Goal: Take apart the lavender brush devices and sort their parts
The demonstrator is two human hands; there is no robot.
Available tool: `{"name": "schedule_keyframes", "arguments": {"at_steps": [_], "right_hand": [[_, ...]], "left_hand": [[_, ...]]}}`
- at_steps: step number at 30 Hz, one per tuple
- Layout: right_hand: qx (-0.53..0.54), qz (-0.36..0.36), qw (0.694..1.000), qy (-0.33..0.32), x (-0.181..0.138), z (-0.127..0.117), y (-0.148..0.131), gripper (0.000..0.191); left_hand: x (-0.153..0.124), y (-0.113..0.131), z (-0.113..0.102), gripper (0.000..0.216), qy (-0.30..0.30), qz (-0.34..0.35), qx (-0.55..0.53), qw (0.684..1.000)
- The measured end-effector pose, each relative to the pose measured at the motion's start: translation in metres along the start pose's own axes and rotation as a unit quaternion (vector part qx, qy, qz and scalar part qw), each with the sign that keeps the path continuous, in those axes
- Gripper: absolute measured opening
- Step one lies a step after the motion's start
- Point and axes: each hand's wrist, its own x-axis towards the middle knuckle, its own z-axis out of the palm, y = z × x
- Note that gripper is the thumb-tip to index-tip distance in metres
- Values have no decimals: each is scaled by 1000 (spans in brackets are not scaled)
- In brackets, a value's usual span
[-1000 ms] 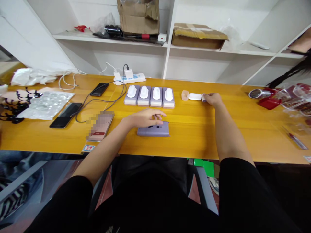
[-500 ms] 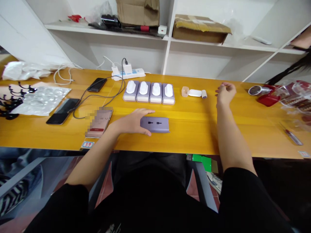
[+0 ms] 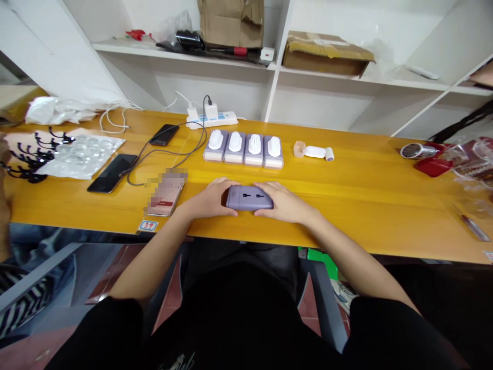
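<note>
A flat purple case (image 3: 250,197) with two black brush-shaped marks on its face lies on the table in front of me. My left hand (image 3: 215,198) curls round its left end, fingertips on the far edge and thumb at the near edge. Round the right end my right hand (image 3: 285,202) is closed in the same way, hiding that end. Beyond the case stands a row of several purple-and-white boxes (image 3: 254,151) with white, ribbed pieces on top. To their right lie a small peach-coloured cup (image 3: 299,149) and a white handle-like piece (image 3: 316,152).
At left are a lit phone (image 3: 167,198), a dark phone (image 3: 111,173), a smaller black phone (image 3: 164,134), a grey cable, a power strip (image 3: 215,120), bubble wrap (image 3: 84,154) and black hooks. A red object (image 3: 433,166) and a screwdriver (image 3: 475,227) lie right. White shelves rise behind.
My right hand has come in from the far right of the table and closed on the right end of the purple case. The left hand stays at the left end. The view has shifted slightly.
</note>
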Motion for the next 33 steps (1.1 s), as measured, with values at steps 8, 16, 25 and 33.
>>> {"name": "schedule_keyframes", "arguments": {"at_steps": [8, 16, 25, 33], "right_hand": [[34, -34, 996, 70, -5, 4, 10, 86], [2, -55, 991, 122, -6, 11, 10, 82], [133, 111, 970, 173, 1, 45, -16, 104], [356, 159, 907, 158, 5, -6, -6, 68]], "left_hand": [[-7, -2, 7, 107, 41, -17, -104, 994], [8, -9, 23, 62, 75, -33, -365, 927], [25, 17, 37, 95, 185, -135, -495, 838], [68, 15, -11, 85, 105, -6, -393, 914]]}}
